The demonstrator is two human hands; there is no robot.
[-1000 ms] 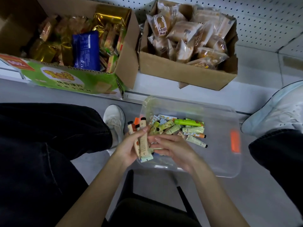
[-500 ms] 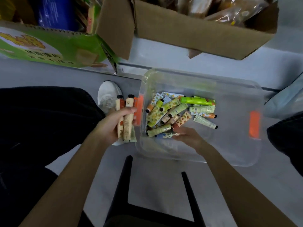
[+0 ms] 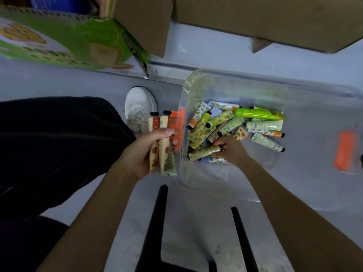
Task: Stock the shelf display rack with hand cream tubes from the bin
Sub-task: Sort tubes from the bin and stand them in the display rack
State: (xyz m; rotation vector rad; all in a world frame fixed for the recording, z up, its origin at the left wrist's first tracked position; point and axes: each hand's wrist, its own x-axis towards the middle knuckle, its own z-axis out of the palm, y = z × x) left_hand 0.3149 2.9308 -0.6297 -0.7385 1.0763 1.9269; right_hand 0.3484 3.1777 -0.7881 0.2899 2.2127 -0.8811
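A clear plastic bin with orange latches sits on the floor and holds several hand cream tubes in green, yellow and orange prints. My left hand is just left of the bin, shut on a bundle of cream-and-orange tubes with black caps pointing away from me. My right hand is inside the bin at its near left, fingers closed around a pale yellow tube lying in the pile.
Two cardboard boxes of snacks stand on the low shelf behind the bin: a green printed box at left, a brown box at right. My black trouser leg and white shoe are at left. Black stool legs lie below.
The camera has tipped further down onto the bin. My left hand with its tubes has stayed beside the bin. My right hand has closed on a pale yellow tube in the pile.
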